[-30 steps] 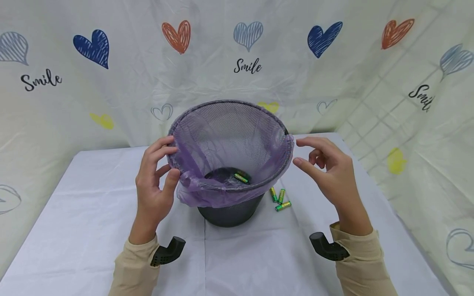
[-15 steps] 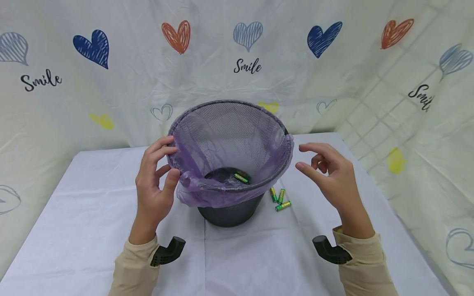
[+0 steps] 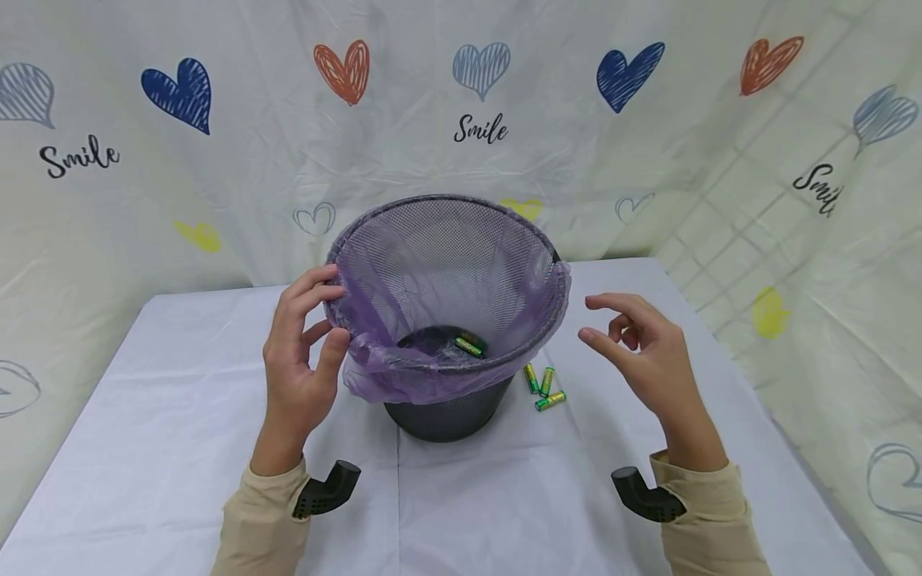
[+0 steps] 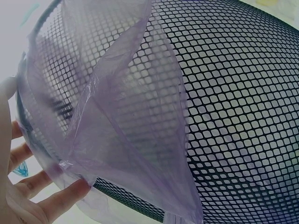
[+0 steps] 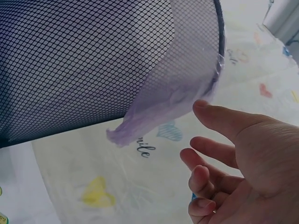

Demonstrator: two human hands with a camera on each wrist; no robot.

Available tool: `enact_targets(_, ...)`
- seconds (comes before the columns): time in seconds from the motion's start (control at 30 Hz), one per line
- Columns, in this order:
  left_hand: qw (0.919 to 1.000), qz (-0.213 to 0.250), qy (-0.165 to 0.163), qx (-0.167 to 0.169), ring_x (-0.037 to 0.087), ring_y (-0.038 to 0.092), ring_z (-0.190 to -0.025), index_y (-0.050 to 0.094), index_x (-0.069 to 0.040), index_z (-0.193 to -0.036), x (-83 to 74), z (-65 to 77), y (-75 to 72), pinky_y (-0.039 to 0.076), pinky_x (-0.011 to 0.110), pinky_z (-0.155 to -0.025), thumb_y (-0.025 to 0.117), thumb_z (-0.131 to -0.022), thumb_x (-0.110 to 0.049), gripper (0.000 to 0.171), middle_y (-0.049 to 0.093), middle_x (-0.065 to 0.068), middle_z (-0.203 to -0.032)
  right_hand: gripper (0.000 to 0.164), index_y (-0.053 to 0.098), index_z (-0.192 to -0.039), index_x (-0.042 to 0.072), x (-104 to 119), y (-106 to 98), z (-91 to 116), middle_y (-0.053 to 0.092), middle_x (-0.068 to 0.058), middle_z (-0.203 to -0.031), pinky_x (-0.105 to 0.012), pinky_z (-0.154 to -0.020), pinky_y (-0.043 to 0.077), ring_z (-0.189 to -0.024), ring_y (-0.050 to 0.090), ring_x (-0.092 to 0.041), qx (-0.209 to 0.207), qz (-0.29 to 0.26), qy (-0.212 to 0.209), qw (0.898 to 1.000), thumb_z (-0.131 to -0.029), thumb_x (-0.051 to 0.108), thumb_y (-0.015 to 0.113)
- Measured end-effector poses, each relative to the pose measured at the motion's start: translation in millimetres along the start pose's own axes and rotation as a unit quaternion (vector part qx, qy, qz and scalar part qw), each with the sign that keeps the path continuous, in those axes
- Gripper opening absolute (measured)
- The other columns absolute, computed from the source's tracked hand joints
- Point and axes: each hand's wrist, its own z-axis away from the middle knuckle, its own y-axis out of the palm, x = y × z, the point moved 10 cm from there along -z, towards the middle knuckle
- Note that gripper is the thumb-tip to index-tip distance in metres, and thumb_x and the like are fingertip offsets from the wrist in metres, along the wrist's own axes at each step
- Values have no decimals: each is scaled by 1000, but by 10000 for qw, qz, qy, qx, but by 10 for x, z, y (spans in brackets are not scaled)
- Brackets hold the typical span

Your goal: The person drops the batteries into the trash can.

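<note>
A black mesh wastebasket (image 3: 446,420) stands on the table, lined with a thin purple bin bag (image 3: 414,384) folded over its rim. A green battery (image 3: 469,346) shows at the bottom through the basket's mouth. My left hand (image 3: 298,364) touches the bag-covered rim on the left with fingertips and thumb spread apart; in the left wrist view its fingers (image 4: 65,198) lie along the outside of the bag. My right hand (image 3: 651,356) hovers right of the basket, apart from the rim, thumb and index finger spread and the other fingers loosely bent, holding nothing.
Several green and yellow batteries (image 3: 551,402) lie on the white-covered table (image 3: 173,416) just right of the basket's base. Behind the table hangs a white curtain (image 3: 403,152) printed with hearts and the word Smile.
My right hand has drawn slightly away from the rim, to the right and a little lower. The left hand, the basket and the batteries have stayed in place.
</note>
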Motion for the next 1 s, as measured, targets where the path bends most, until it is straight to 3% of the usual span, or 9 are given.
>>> enact_targets(0.47, 10000, 55, 13, -21, 32, 49, -117, 50, 16, -107, -3, -3, -4, 51, 14, -79, 52, -91, -39, 58, 46, 33, -124, 31, 64, -107, 10, -233, 74, 101, 56, 11, -90, -22, -52, 33, -65, 43, -8, 247, 380, 407, 9981, -77, 7, 72)
enact_targets(0.8, 10000, -6, 4, -55, 31, 49, -116, 50, 16, -107, -2, -4, -3, 50, 12, -78, 51, -91, -41, 59, 47, 33, -123, 34, 63, -109, 25, -679, 257, 123, 55, 11, -88, -22, -52, 33, -65, 43, -7, 492, 352, 473, 9970, -77, 18, 74)
enact_targets(1.0, 10000, 22, 20, -45, 32, 49, -116, 51, 16, -107, 1, -6, -1, 50, 12, -78, 51, -91, -41, 59, 47, 33, -123, 34, 62, -108, 27, -733, 290, 135, 52, 10, -81, -22, -52, 33, -65, 43, -6, 539, 472, 454, 9964, -76, 22, 74)
